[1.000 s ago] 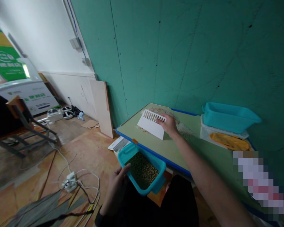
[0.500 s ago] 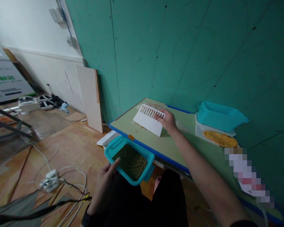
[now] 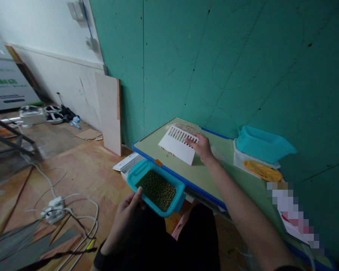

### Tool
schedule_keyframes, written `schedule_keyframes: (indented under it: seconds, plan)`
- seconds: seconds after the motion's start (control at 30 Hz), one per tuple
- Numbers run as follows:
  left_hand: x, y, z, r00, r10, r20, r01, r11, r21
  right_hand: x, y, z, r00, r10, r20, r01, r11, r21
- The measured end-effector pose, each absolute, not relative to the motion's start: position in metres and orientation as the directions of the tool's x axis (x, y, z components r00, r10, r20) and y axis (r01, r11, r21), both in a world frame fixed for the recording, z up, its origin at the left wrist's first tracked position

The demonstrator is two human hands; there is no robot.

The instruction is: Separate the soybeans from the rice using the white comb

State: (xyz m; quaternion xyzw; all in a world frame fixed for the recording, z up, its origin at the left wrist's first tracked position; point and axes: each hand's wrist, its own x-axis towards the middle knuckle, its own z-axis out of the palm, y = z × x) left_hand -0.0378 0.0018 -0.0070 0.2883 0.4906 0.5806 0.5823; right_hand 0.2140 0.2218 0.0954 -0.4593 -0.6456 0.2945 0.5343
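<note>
My left hand (image 3: 125, 216) grips the near rim of a teal plastic tub (image 3: 139, 172) filled with green beans, held just below the table's blue front edge. My right hand (image 3: 202, 147) is closed on the top edge of a white slotted scraper board (image 3: 177, 144), which stands tilted on the green tabletop (image 3: 203, 173). Pale grains (image 3: 186, 128) lie scattered on the table behind and beside the board.
A second teal tub (image 3: 264, 143) rests on a white tray with a yellow cloth (image 3: 262, 171) at the table's far right. A wooden board (image 3: 110, 113) leans on the green wall. A power strip (image 3: 54, 210) and cables lie on the wooden floor at left.
The view has shifted slightly; the tub of beans sits a little closer under the table edge. My right hand keeps its hold on the white board in the same spot.
</note>
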Motion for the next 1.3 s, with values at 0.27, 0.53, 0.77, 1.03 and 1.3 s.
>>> schedule_keyframes:
  seconds: [0.27, 0.53, 0.77, 1.03, 1.3]
  plan:
    - [-0.038, 0.005, -0.008, -0.158, 0.951, -0.264, -0.432, 0.174, 0.885, 0.211, 0.218, 0.099, -0.025, 0.920, 0.392, 0.257, 0.385, -0.886]
    - [-0.039, 0.003, -0.007, -0.114, 0.952, -0.286, -0.462, 0.204, 0.863, 0.208, 0.215, 0.100, -0.046, 0.932, 0.359, 0.220, 0.360, -0.906]
    - [-0.041, 0.005, -0.010, -0.134, 0.962, -0.237, -0.455, 0.153, 0.877, 0.208, 0.213, 0.101, -0.073, 0.939, 0.336, 0.209, 0.344, -0.915]
    - [-0.038, 0.005, -0.009, -0.171, 0.959, -0.227, -0.433, 0.134, 0.891, 0.209, 0.213, 0.100, -0.097, 0.944, 0.315, 0.217, 0.329, -0.919]
    - [-0.032, 0.000, 0.001, -0.167, 0.952, -0.255, -0.413, 0.167, 0.895, 0.210, 0.211, 0.102, -0.089, 0.949, 0.303, 0.188, 0.315, -0.930]
